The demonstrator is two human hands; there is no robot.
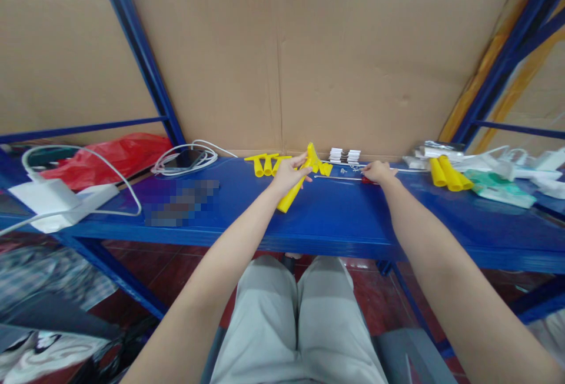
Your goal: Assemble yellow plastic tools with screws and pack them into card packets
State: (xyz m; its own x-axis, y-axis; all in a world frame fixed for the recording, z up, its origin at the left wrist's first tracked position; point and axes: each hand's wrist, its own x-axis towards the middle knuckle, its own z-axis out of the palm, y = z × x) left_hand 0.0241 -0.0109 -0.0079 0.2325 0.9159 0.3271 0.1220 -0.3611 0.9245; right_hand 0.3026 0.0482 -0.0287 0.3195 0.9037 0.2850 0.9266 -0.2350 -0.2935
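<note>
My left hand (291, 175) is closed around a yellow plastic handle (289, 200) with a flared head, tilted over the blue table. In my right hand (378, 172) is a screwdriver (338, 178); its red grip is mostly covered by my fingers and its thin shaft points left. Several yellow T-shaped plastic pieces (267, 165) stand just left of my left hand. Small yellow flared parts (325, 169) lie between the hands. Behind the screwdriver are two stacks of white pieces (336, 155) and some tiny metal parts (343, 170), too small to name surely.
Yellow tubes (446, 173) and a green-and-white packet (503, 189) lie at the right. At the left are a coiled white cable (185, 160), a red plastic bag (110, 160) and a white power adapter (53, 199). A cardboard sheet (353, 66) stands behind the blue table (335, 225).
</note>
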